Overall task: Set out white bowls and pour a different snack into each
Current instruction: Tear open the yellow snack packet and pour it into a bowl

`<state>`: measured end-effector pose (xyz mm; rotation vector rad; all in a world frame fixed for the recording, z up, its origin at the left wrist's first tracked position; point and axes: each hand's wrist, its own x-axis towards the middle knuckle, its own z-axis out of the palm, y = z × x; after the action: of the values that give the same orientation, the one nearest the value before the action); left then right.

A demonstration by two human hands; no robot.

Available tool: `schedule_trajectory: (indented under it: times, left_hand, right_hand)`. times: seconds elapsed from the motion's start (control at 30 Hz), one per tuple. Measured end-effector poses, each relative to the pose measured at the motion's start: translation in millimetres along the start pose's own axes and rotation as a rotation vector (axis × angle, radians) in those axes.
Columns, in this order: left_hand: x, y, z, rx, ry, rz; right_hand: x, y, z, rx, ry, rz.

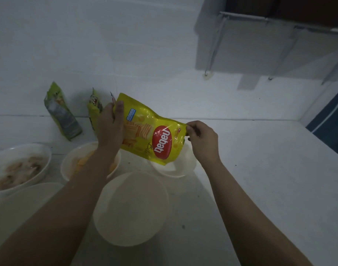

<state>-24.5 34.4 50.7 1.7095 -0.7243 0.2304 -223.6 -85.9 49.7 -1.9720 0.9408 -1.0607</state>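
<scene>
A yellow Nabati snack bag hangs upside down and tilted above a white bowl at the back right. My left hand grips the bag's far end, and my right hand pinches its near right corner. A large white bowl sits in front of it and looks bare inside. A bowl with orange snacks lies under my left forearm. At the far left a bowl holds pale brownish snacks. Another white dish shows at the lower left.
Two green snack bags, one at the left and one behind my left hand, lean against the white wall. The white counter stretches to the right. A metal rack hangs on the wall at the upper right.
</scene>
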Motion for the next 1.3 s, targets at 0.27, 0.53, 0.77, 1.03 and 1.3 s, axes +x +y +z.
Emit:
schedule_trajectory:
  times: [0.27,0.53,0.77,1.03,1.3]
  left_hand:
    - [5,2,7,0.018,-0.039,0.068]
    - [4,5,5,0.012,-0.029,0.057]
    - [9,1,6,0.000,-0.030,0.083]
    - [17,4,4,-0.002,-0.045,0.080]
    - [20,5,2,-0.029,-0.048,0.074]
  right_hand:
    - [7,10,-5,-0.136,-0.095,-0.021]
    - [12,4,-3,-0.286,-0.079,-0.038]
    - [12,1,-2,-0.365,-0.020,-0.020]
    - [13,-8,-1,-0.396,-0.001,-0.023]
    - [8,-10,0,-0.395,0.054,-0.099]
